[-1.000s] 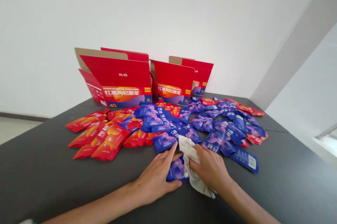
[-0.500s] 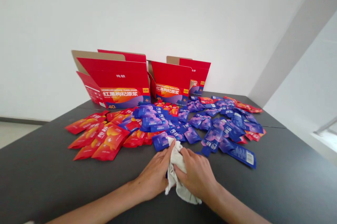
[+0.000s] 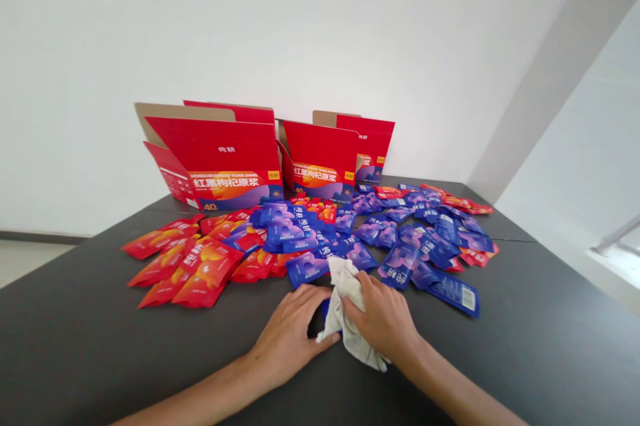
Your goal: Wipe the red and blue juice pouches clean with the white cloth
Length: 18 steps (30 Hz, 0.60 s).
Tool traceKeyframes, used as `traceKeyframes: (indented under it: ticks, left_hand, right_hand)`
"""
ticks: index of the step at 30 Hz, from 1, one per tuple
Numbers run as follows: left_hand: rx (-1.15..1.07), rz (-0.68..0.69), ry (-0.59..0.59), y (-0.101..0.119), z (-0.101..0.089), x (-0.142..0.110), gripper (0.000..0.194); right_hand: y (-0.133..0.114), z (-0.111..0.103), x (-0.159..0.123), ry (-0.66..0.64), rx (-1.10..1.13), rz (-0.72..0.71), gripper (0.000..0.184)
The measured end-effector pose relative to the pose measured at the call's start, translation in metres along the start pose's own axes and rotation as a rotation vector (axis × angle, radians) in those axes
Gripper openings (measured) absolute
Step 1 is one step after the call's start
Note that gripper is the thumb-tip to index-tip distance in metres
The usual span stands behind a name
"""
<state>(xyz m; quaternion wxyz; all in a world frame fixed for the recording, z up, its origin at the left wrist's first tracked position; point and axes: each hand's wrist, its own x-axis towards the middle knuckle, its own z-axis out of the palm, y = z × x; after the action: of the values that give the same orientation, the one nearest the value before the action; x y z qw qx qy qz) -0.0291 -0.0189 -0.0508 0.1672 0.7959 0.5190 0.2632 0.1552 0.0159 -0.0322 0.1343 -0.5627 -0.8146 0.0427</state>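
My right hand (image 3: 387, 323) grips a crumpled white cloth (image 3: 345, 306) and presses it down on a blue sachet (image 3: 326, 309), which shows only as a thin blue edge under the cloth. My left hand (image 3: 287, 336) lies on the dark table beside it, fingers curled around the sachet's left side and touching the cloth. Just beyond both hands lies a spread of blue sachets (image 3: 400, 259) and red sachets (image 3: 205, 266).
The dark table (image 3: 75, 346) has bare surface at the front left and front right. Three open red cartons stand at the back against the white wall: a large carton (image 3: 225, 156), a middle carton (image 3: 320, 159), a small carton (image 3: 373, 149).
The cloth has slid over the blue sachet, which showed plainly a second ago and is nearly hidden now. My left hand has drawn back a little towards me.
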Motion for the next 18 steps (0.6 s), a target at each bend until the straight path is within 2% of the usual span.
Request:
traceKeyframes:
  ticks: [6, 11, 16, 18]
  left_hand:
    - [0.001, 0.004, 0.011, -0.002, 0.000, 0.003, 0.041]
    - [-0.029, 0.053, -0.021, -0.003, -0.003, 0.005, 0.033]
    - [-0.024, 0.012, 0.017, -0.004, 0.001, 0.007, 0.045]
    - [-0.025, 0.019, 0.010, -0.004, 0.000, 0.007, 0.042]
  right_hand:
    - [-0.005, 0.000, 0.000, 0.012, -0.006, 0.024, 0.029]
    - [-0.018, -0.001, -0.001, -0.006, 0.008, -0.041, 0.028]
    - [-0.009, -0.008, 0.003, -0.066, -0.085, 0.071, 0.030]
    - [-0.011, -0.006, 0.002, -0.066, -0.053, 0.056, 0.030]
